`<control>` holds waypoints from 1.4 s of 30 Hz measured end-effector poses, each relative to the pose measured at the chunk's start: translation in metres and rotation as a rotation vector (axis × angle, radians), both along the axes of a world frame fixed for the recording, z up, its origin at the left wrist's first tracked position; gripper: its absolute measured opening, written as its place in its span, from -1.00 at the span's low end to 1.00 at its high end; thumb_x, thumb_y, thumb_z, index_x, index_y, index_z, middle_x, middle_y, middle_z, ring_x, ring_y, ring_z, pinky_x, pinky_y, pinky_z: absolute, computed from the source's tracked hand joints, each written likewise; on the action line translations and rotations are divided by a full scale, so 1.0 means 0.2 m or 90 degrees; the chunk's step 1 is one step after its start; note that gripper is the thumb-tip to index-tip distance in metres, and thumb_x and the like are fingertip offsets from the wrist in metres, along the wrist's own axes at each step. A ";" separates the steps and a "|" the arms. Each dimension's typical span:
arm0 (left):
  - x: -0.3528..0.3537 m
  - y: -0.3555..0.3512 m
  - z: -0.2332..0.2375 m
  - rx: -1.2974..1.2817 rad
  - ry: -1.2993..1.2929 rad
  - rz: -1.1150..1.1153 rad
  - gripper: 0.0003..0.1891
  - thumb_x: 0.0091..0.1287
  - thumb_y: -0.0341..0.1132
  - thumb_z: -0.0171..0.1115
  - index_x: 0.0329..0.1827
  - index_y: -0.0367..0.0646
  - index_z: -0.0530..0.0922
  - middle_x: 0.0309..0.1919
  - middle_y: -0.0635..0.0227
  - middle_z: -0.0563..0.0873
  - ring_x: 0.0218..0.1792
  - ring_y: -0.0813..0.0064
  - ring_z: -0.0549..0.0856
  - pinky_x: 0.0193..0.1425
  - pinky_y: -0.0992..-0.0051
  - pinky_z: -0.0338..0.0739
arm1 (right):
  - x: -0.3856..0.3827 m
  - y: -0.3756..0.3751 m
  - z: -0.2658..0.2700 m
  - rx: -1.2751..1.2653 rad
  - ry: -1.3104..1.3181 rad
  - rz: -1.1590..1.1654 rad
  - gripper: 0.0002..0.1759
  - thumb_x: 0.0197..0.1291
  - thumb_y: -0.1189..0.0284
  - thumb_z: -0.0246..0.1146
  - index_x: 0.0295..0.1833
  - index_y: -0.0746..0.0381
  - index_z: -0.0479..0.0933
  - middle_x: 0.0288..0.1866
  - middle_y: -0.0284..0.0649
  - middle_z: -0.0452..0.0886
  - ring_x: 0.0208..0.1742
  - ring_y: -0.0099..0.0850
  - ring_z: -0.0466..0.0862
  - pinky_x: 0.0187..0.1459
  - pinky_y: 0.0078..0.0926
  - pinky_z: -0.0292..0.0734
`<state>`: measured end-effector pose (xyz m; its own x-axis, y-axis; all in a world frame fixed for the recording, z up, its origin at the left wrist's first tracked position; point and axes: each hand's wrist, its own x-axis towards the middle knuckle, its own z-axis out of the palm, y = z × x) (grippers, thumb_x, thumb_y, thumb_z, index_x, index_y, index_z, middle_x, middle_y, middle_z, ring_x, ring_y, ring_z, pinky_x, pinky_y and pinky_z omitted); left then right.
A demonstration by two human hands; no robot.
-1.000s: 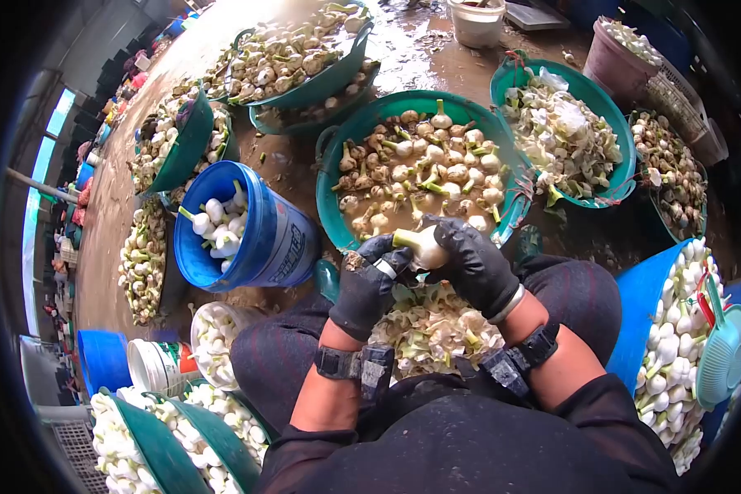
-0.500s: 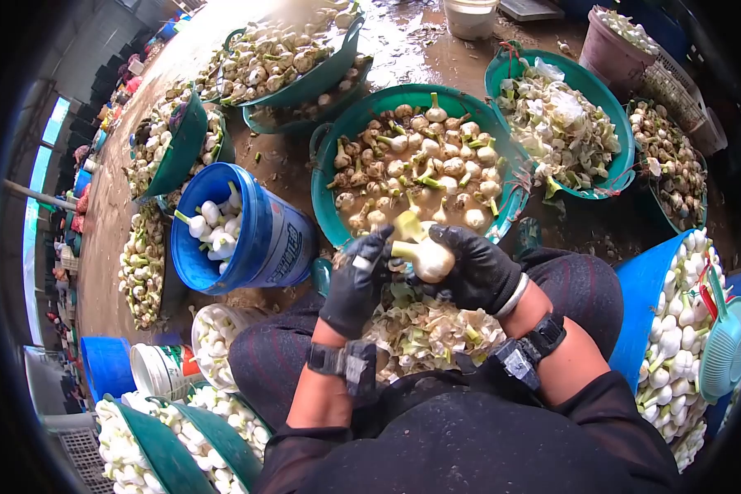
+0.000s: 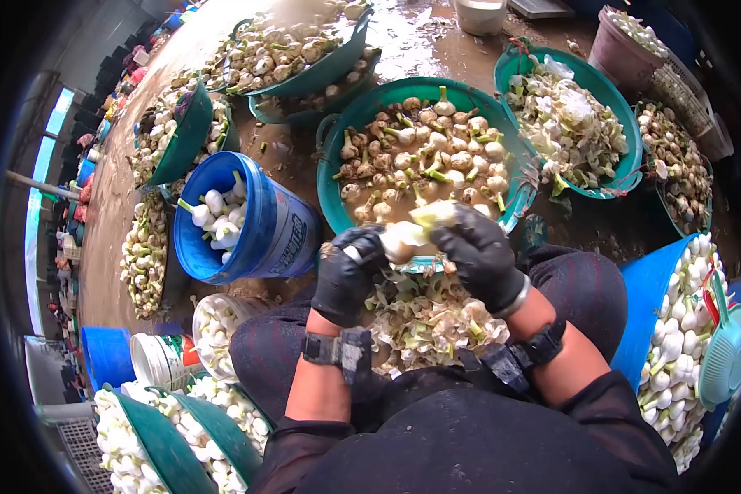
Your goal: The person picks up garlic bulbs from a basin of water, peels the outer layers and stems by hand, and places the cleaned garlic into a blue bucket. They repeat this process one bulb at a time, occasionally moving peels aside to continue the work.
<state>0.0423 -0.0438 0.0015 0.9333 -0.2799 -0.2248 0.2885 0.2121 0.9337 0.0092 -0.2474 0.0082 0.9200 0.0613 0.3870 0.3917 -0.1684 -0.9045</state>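
Observation:
A pale garlic bulb (image 3: 401,242) is between my two gloved hands, above the near rim of the big green tub (image 3: 329,193). My left hand (image 3: 350,276) is closed on the bulb's left side, with a pale strip showing at its fingers. My right hand (image 3: 479,257) is closed at the stem end, pinching a yellow-green piece of garlic skin (image 3: 434,216). Loose garlic peelings (image 3: 436,325) are heaped below my hands, between my legs. The tub holds many unpeeled bulbs in murky water.
At left stands a blue bucket (image 3: 259,226) of white bulbs. A green tub of peelings (image 3: 638,152) is at upper right. A blue container (image 3: 638,284) of white bulbs and a teal strainer (image 3: 729,350) are at right. Green baskets (image 3: 160,445) of bulbs are at lower left.
The bulb has moved left to my left hand and turned, its stem end now pointing right. My right hand has shifted from the bulb to the yellow-green skin. The view has shifted slightly.

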 end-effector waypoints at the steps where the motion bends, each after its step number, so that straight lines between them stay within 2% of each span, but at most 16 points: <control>1: 0.07 0.12 -0.18 0.083 -0.099 -0.026 -0.80 0.25 -0.38 0.12 -0.12 -0.29 0.49 -0.43 0.44 0.59 -0.45 0.58 0.58 -0.36 0.59 0.51 | -0.02 0.00 -0.04 0.220 0.111 0.002 -0.78 0.32 0.47 0.03 -0.02 0.36 0.46 -0.20 -0.21 0.61 -0.16 -0.50 0.59 -0.11 -0.56 0.51; 2: 0.12 0.20 -0.29 0.167 -0.196 -0.053 -0.80 0.26 -0.36 0.12 -0.11 -0.26 0.49 -0.43 0.45 0.57 -0.44 0.56 0.57 -0.36 0.59 0.51 | -0.03 0.00 -0.08 0.439 0.224 0.005 -0.76 0.34 0.45 0.01 0.00 0.37 0.44 -0.19 -0.18 0.62 -0.15 -0.46 0.61 -0.10 -0.53 0.53; 3: 0.08 0.19 -0.18 -0.278 0.136 0.005 -0.69 0.30 -0.31 0.08 0.04 -0.28 0.45 -0.18 0.27 0.62 -0.18 0.42 0.63 -0.19 0.40 0.60 | -0.03 -0.07 -0.01 0.195 0.180 -0.051 -0.73 0.37 0.42 -0.02 0.01 0.39 0.41 -0.20 -0.16 0.62 -0.17 -0.41 0.64 -0.11 -0.47 0.56; 4: 0.06 0.20 -0.18 -0.276 0.134 0.010 -0.69 0.30 -0.31 0.08 0.04 -0.28 0.45 -0.18 0.27 0.62 -0.18 0.42 0.63 -0.19 0.40 0.60 | -0.04 -0.08 0.07 0.430 0.242 -0.058 -0.76 0.36 0.40 -0.01 -0.02 0.34 0.43 -0.25 -0.17 0.62 -0.26 -0.44 0.65 -0.18 -0.50 0.57; 6: 0.03 0.17 -0.19 -0.218 0.184 0.136 -0.71 0.32 -0.33 0.05 0.04 -0.27 0.45 -0.16 0.28 0.62 -0.19 0.43 0.63 -0.19 0.42 0.58 | -0.01 -0.17 0.06 0.465 0.319 0.001 -0.76 0.32 0.48 0.02 0.04 0.32 0.42 -0.17 -0.21 0.60 -0.25 -0.48 0.63 -0.15 -0.53 0.56; 8: 0.01 0.11 -0.17 -0.227 0.174 0.134 -0.73 0.32 -0.37 0.04 0.04 -0.26 0.45 -0.16 0.31 0.62 -0.29 0.51 0.61 -0.22 0.48 0.55 | -0.03 -0.13 0.02 0.096 0.413 0.176 -0.76 0.14 0.41 0.16 -0.06 0.21 0.49 -0.19 -0.21 0.62 -0.27 -0.48 0.63 -0.25 -0.51 0.54; 10: 0.01 0.04 -0.11 -0.235 0.163 0.113 -0.76 0.30 -0.35 0.09 0.00 -0.18 0.48 -0.31 0.34 0.63 -0.35 0.47 0.62 -0.22 0.38 0.60 | -0.09 -0.05 -0.19 -0.291 0.019 0.199 -0.73 0.03 0.33 0.28 -0.16 0.22 0.51 -0.28 -0.14 0.64 -0.33 -0.43 0.64 -0.30 -0.48 0.52; 12: 0.01 0.02 -0.14 -0.223 0.141 0.084 -0.76 0.30 -0.39 0.08 0.02 -0.20 0.45 -0.27 0.31 0.63 -0.31 0.44 0.64 -0.22 0.39 0.60 | -0.06 0.00 -0.07 -0.160 0.275 0.144 -0.68 -0.06 0.30 0.34 -0.22 0.25 0.53 -0.37 -0.09 0.63 -0.39 -0.39 0.64 -0.34 -0.46 0.50; 14: -0.02 -0.03 -0.14 -0.100 -0.010 0.030 -0.73 0.30 -0.42 0.07 0.06 -0.21 0.41 -0.25 0.28 0.62 -0.29 0.40 0.64 -0.22 0.38 0.61 | 0.00 0.04 -0.03 0.124 0.321 0.015 -0.70 -0.05 0.31 0.39 -0.33 0.29 0.51 -0.49 -0.17 0.61 -0.46 -0.45 0.59 -0.36 -0.51 0.49; 15: -0.04 -0.09 -0.09 -0.293 0.154 0.095 -0.72 0.30 -0.45 0.07 0.07 -0.22 0.39 -0.25 0.25 0.62 -0.28 0.39 0.64 -0.17 0.37 0.60 | 0.01 0.05 -0.01 0.100 0.302 -0.039 -0.70 -0.04 0.31 0.39 -0.34 0.29 0.51 -0.49 -0.19 0.61 -0.47 -0.48 0.58 -0.36 -0.52 0.49; 18: -0.09 -0.16 -0.05 -0.321 0.202 0.067 -0.73 0.29 -0.46 0.08 0.04 -0.20 0.40 -0.24 0.24 0.62 -0.25 0.38 0.64 -0.12 0.39 0.58 | 0.01 0.07 0.03 0.058 0.264 -0.151 -0.72 -0.02 0.31 0.37 -0.34 0.29 0.51 -0.47 -0.19 0.60 -0.46 -0.46 0.58 -0.35 -0.51 0.50; 26: -0.11 -0.23 -0.06 -0.027 0.009 -0.031 -0.54 0.23 -0.49 0.12 0.22 -0.19 0.29 -0.23 0.35 0.57 -0.28 0.57 0.61 -0.14 0.59 0.53 | -0.03 0.06 0.02 -0.175 0.056 -0.233 -0.81 0.08 0.47 0.17 -0.19 0.30 0.54 -0.37 -0.04 0.59 -0.34 -0.14 0.61 -0.26 -0.35 0.51; 29: -0.13 -0.25 -0.01 -0.176 0.154 -0.037 -0.51 0.24 -0.50 0.10 0.25 -0.23 0.24 -0.26 0.37 0.56 -0.30 0.61 0.60 -0.17 0.63 0.53 | -0.02 0.08 -0.03 -0.189 -0.002 -0.291 -0.75 0.08 0.35 0.15 -0.16 0.25 0.52 -0.38 -0.05 0.54 -0.39 -0.09 0.57 -0.34 -0.16 0.46; 33: -0.13 -0.23 -0.04 -0.057 0.029 -0.075 -0.51 0.26 -0.48 0.09 0.27 -0.23 0.23 -0.27 0.36 0.57 -0.31 0.60 0.60 -0.19 0.61 0.53 | -0.02 0.07 -0.05 -0.240 0.017 -0.286 -0.78 0.07 0.35 0.16 -0.19 0.24 0.51 -0.36 -0.04 0.54 -0.37 -0.08 0.58 -0.34 -0.18 0.47; 36: -0.14 -0.25 0.00 -0.107 0.094 -0.012 -0.50 0.25 -0.48 0.10 0.27 -0.19 0.23 -0.28 0.34 0.56 -0.35 0.56 0.59 -0.20 0.57 0.54 | 0.01 0.07 -0.05 -0.203 0.039 -0.308 -0.81 0.09 0.46 0.14 -0.22 0.35 0.52 -0.42 -0.06 0.59 -0.37 -0.19 0.63 -0.29 -0.34 0.51; 42: -0.13 -0.19 0.11 -0.382 0.249 -0.057 -0.59 0.28 -0.41 0.10 0.20 -0.17 0.31 -0.27 0.29 0.56 -0.34 0.51 0.57 -0.29 0.56 0.55 | 0.11 -0.09 -0.16 0.165 0.453 -0.353 -0.82 0.03 0.36 0.13 -0.42 0.26 0.50 -0.52 0.00 0.58 -0.43 -0.09 0.62 -0.33 -0.25 0.51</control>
